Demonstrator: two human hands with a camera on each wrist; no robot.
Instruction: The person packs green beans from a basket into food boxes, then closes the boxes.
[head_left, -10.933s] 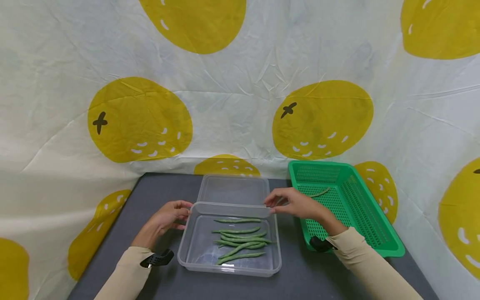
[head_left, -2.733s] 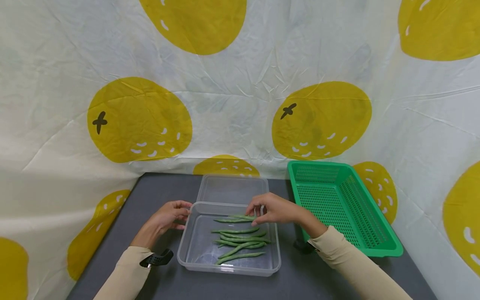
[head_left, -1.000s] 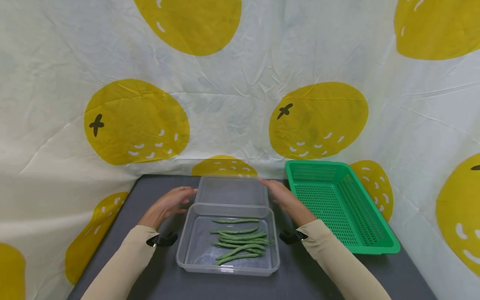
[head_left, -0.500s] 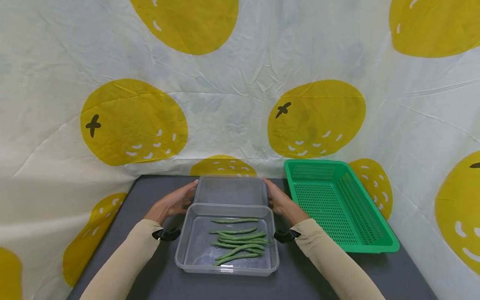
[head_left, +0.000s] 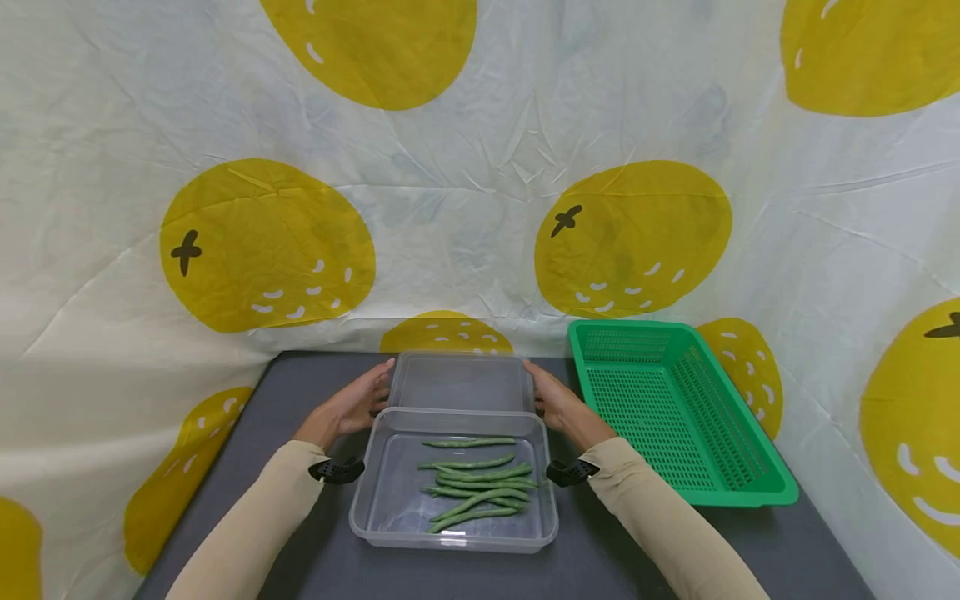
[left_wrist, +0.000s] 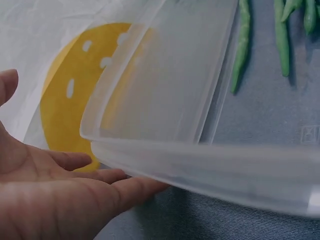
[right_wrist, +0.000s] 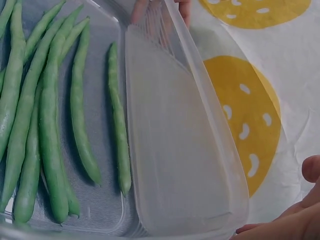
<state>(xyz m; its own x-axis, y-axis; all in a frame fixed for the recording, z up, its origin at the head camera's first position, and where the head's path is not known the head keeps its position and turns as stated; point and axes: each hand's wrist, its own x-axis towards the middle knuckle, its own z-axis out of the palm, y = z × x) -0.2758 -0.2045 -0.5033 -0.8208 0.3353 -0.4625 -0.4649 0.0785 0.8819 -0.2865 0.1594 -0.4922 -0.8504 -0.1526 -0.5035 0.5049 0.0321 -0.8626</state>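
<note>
A clear plastic box point(head_left: 453, 542) holds several green beans point(head_left: 483, 482), laid mostly crosswise towards its right side. Behind it lies a translucent lid point(head_left: 462, 382). My left hand point(head_left: 348, 408) is at the lid's left side by the box's far left corner, thumb raised. In the left wrist view its fingers point(left_wrist: 140, 189) lie along the outside of the box corner, nearly straight. On the opposite side, my right hand point(head_left: 562, 408) is beside the lid's right edge with its thumb up. Only part of that hand point(right_wrist: 295, 220) enters the right wrist view, its fingertips mostly hidden.
A green perforated basket point(head_left: 682, 417) stands to the right, close to my right forearm. The dark tabletop point(head_left: 315, 379) meets a hanging white cloth point(head_left: 457, 233) with yellow fruit prints at the back.
Earlier a bean lay in the basket, and my right hand later pinched a bean over the box. Both hands then moved to the lid's two sides; little has shifted since half a second ago.
</note>
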